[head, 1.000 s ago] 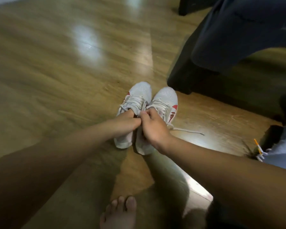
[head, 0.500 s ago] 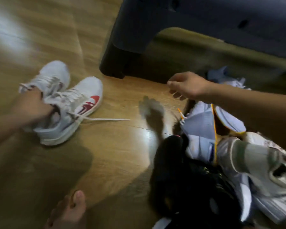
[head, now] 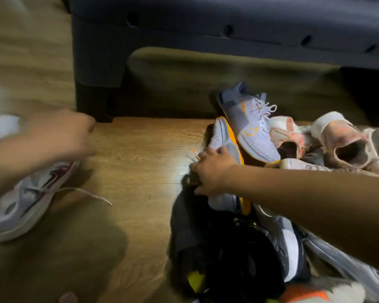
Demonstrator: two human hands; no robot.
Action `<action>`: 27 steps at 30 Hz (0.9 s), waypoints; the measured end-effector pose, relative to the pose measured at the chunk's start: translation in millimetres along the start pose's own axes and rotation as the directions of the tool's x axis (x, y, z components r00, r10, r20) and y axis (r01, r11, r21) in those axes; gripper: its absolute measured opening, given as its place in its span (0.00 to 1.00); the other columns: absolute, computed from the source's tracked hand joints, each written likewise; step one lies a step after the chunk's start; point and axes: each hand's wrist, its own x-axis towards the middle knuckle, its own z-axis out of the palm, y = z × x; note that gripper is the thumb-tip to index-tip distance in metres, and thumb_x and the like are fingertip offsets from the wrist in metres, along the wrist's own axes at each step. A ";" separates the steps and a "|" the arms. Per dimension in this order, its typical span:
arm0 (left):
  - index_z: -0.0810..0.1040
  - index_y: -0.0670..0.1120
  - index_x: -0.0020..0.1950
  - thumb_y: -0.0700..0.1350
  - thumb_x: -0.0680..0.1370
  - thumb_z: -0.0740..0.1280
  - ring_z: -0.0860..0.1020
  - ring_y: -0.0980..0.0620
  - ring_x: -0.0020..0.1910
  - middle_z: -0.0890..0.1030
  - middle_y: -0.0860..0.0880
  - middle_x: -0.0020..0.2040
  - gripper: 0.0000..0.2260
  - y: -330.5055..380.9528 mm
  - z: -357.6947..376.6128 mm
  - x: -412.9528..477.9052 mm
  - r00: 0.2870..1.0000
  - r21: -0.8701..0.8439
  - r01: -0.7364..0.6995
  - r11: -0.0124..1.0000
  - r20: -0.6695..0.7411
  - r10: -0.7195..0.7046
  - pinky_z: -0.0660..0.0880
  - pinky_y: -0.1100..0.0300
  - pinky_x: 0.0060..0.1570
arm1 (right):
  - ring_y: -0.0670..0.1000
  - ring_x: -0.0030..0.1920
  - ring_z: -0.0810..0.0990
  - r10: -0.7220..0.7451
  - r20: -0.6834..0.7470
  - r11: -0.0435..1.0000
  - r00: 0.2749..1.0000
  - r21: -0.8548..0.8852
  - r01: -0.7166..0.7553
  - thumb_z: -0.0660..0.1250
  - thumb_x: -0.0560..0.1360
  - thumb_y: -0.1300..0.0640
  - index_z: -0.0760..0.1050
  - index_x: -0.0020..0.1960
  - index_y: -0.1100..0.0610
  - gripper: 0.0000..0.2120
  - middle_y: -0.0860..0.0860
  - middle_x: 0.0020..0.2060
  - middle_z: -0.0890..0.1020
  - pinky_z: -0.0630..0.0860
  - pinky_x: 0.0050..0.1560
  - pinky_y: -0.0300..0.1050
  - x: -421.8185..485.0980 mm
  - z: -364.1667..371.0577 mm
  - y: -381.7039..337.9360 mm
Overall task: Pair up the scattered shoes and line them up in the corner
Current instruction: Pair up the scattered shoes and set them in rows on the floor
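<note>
Right hand [head: 210, 173]: fingers curled over the side of a lilac shoe [head: 222, 136] with an orange sole, which lies on edge at the left of the pile [head: 328, 265] on the floor [head: 140, 154] before the sofa [head: 184, 29]. Its mate [head: 249, 121] lies touching it, beside pink shoes [head: 346, 145]; a black shoe [head: 239, 263] lies nearer. Left hand [head: 72, 132]: blurred, above white-red sneakers [head: 31, 193]; whether it holds anything cannot be told.

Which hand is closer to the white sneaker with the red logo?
Left. The left hand is blurred right over the white sneaker; the right hand is far to its right, gripping an orange-soled sneaker.
</note>
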 end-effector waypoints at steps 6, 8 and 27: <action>0.75 0.48 0.64 0.51 0.76 0.70 0.78 0.53 0.40 0.80 0.50 0.45 0.18 129.8 28.0 -35.2 0.947 -0.462 -0.111 0.880 0.219 0.234 0.75 0.59 0.40 | 0.62 0.72 0.57 0.138 0.013 0.988 0.990 -0.070 -0.137 0.65 0.73 0.47 0.60 0.73 0.47 0.30 0.56 0.71 0.62 0.64 0.65 0.65 -1.4 5.6 4.6; 0.76 0.47 0.61 0.50 0.76 0.71 0.78 0.53 0.38 0.81 0.50 0.45 0.16 138.0 29.3 -38.1 0.939 -0.611 -0.098 0.786 0.204 0.276 0.75 0.59 0.40 | 0.63 0.71 0.57 0.205 -0.037 0.977 0.978 -0.044 -0.207 0.63 0.75 0.49 0.58 0.74 0.48 0.29 0.57 0.70 0.61 0.70 0.60 0.64 -5.1 2.1 14.5; 0.77 0.49 0.54 0.36 0.75 0.63 0.78 0.47 0.51 0.81 0.47 0.53 0.12 55.4 57.6 -39.9 0.993 -0.575 0.010 0.818 -0.091 -0.077 0.75 0.51 0.52 | 0.65 0.69 0.63 0.354 -0.251 0.869 0.901 0.445 -0.217 0.69 0.71 0.47 0.68 0.70 0.49 0.28 0.62 0.68 0.67 0.66 0.66 0.57 36.8 -39.2 68.8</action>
